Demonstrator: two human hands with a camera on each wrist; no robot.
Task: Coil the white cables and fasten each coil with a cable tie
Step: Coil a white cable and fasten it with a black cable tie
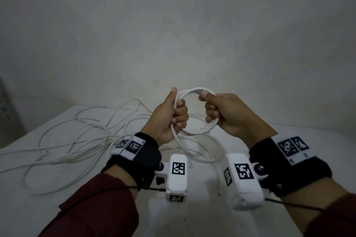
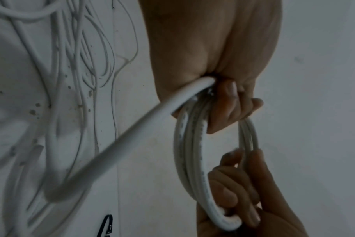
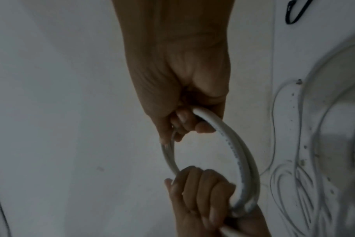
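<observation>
Coil: white cable coil (image 1: 194, 113) of several turns, held up in the air above the tabletop (image 1: 289, 140), between the two hands.
Left hand: left hand (image 1: 169, 115) grips the coil's left side, fingers (image 1: 181, 110) curled round the bundled turns, thumb pointing up beside them.
Right hand: right hand (image 1: 223, 113) grips the coil's right side, fingers clamped on the turns, thumb pressed on the top of the loop.
Tail: one strand of loose cable (image 2: 116, 144) leaves the coil at the left hand's underside and drops toward the tabletop.
Loose cables: more white cables (image 1: 77, 140) lie in tangled loops on the tabletop, left of and below the coil.
Cable tie: a black cable tie (image 3: 294, 14) lies on the tabletop, well apart from the coil; in the left wrist view only part of it shows at the lower edge.
Wrists: black wristbands (image 1: 142, 152) with white camera units sit below the coil.
</observation>
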